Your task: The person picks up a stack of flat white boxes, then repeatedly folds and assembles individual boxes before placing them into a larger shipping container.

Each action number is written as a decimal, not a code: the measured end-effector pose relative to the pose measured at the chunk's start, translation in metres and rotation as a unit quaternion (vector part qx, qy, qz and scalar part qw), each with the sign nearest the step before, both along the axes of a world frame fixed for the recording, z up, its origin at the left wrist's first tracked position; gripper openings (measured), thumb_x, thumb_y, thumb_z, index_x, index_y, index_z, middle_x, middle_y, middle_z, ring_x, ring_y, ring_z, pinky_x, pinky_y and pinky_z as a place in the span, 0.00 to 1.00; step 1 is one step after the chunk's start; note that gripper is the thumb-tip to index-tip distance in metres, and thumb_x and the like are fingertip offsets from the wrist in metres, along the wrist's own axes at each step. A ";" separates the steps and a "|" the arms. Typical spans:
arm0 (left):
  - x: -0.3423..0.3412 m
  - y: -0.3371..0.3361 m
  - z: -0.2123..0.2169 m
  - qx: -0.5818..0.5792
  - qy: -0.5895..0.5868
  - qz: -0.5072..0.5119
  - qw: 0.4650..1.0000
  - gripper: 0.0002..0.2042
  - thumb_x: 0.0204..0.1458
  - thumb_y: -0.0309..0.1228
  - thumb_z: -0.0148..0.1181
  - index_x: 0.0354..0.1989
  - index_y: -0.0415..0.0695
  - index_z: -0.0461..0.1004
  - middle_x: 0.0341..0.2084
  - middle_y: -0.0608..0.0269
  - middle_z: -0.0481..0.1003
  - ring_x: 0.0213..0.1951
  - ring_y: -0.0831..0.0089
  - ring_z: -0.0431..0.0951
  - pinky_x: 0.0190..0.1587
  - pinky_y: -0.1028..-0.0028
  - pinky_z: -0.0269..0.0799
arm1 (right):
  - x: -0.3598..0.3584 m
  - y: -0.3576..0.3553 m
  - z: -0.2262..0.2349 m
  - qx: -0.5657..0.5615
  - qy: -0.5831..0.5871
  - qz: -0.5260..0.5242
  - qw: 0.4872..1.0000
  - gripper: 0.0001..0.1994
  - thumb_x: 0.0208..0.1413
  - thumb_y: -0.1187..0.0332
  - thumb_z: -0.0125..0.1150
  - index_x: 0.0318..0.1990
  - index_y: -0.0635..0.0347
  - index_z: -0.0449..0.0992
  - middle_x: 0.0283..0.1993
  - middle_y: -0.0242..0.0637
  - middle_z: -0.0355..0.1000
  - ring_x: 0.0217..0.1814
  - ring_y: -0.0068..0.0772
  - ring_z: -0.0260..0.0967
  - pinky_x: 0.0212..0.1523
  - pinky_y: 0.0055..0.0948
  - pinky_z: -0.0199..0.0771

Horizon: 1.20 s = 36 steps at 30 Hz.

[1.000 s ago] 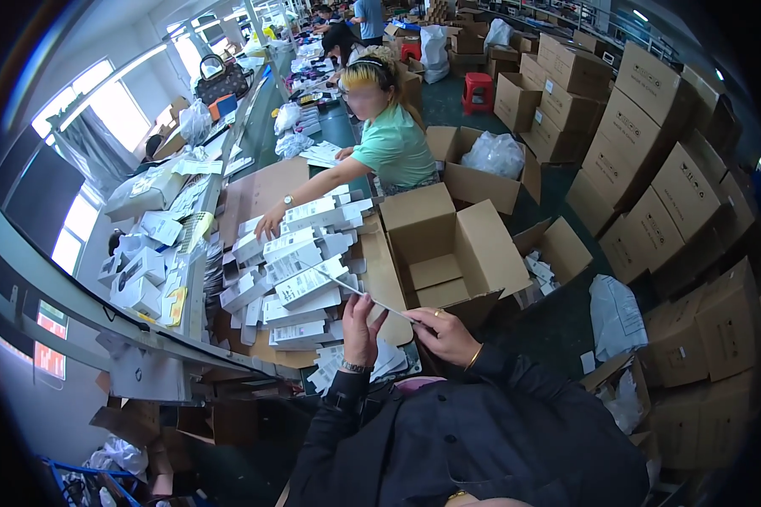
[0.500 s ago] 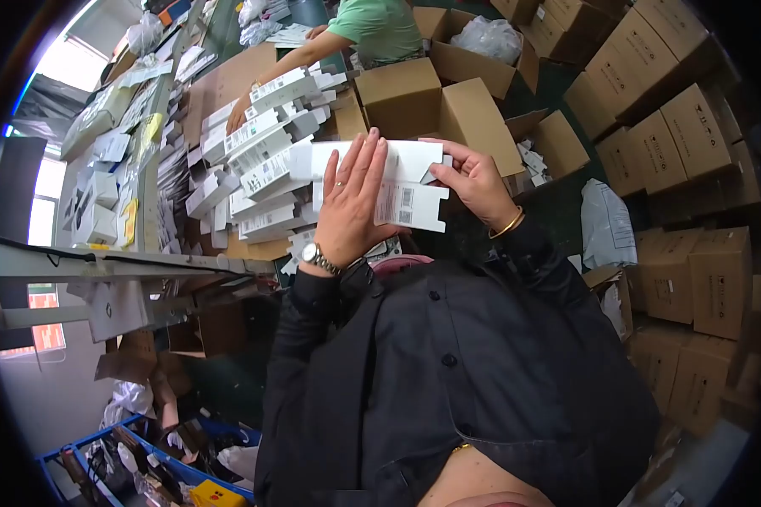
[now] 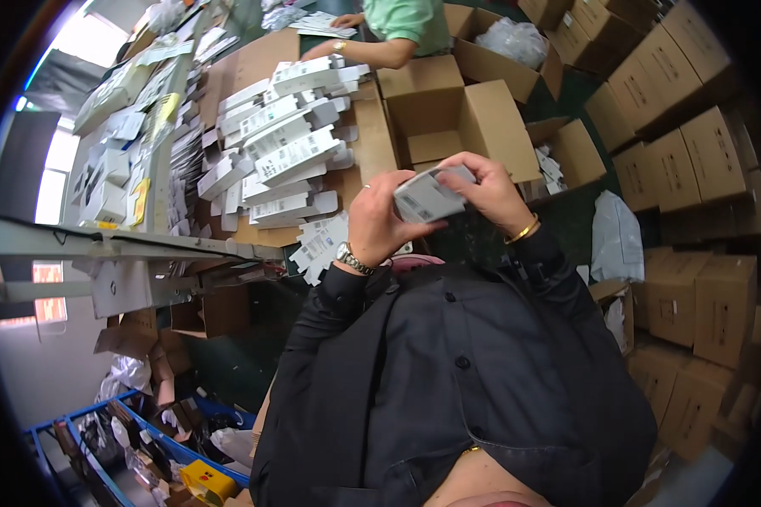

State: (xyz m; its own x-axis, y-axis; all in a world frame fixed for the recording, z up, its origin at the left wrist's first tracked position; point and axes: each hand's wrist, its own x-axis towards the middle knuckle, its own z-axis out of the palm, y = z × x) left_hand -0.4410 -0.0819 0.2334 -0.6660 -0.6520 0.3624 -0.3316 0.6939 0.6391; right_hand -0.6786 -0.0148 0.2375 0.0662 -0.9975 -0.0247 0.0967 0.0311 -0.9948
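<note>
Both hands are working close to the chest: the left hand [image 3: 379,226] is cupping one end of a small white carton [image 3: 425,196], fingers curled around it, while the right hand [image 3: 487,191] is pinching the other end from above. The carton is sitting between the two hands, tilted, off the counter [image 3: 372,144]. It looks light and thin-walled, likely to dent if squeezed, so gripping by the edges and corners seems safest. Just beyond the left hand, a pile of white cartons [image 3: 283,156] is lying on the counter; ahead of the right hand, an open brown box [image 3: 452,122] is standing.
</note>
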 end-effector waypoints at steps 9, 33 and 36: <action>0.006 -0.005 -0.006 -0.032 0.142 0.122 0.982 0.40 0.37 0.35 0.82 0.61 0.39 0.69 0.51 0.48 0.76 0.54 0.50 0.77 0.57 0.60 0.73 | 0.063 0.004 -0.011 -0.041 -0.088 -0.050 0.994 0.28 0.63 0.72 0.69 0.68 0.66 0.64 0.61 0.38 0.72 0.62 0.28 0.71 0.62 0.28 0.74; 0.014 0.011 0.006 0.257 0.277 0.074 0.923 0.24 0.65 0.40 0.60 0.61 0.37 0.62 0.51 0.57 0.71 0.52 0.74 0.72 0.54 0.72 0.70 | 0.072 0.017 -0.003 -0.104 0.087 -0.051 0.989 0.36 0.60 0.75 0.69 0.74 0.65 0.59 0.66 0.48 0.70 0.61 0.34 0.75 0.62 0.33 0.77; 0.012 0.013 0.009 0.252 0.276 0.083 0.924 0.23 0.64 0.37 0.60 0.60 0.37 0.63 0.49 0.58 0.72 0.50 0.74 0.72 0.53 0.72 0.70 | 0.074 0.021 -0.005 -0.122 0.104 -0.044 0.986 0.35 0.60 0.75 0.69 0.74 0.65 0.59 0.66 0.47 0.71 0.61 0.33 0.76 0.62 0.33 0.76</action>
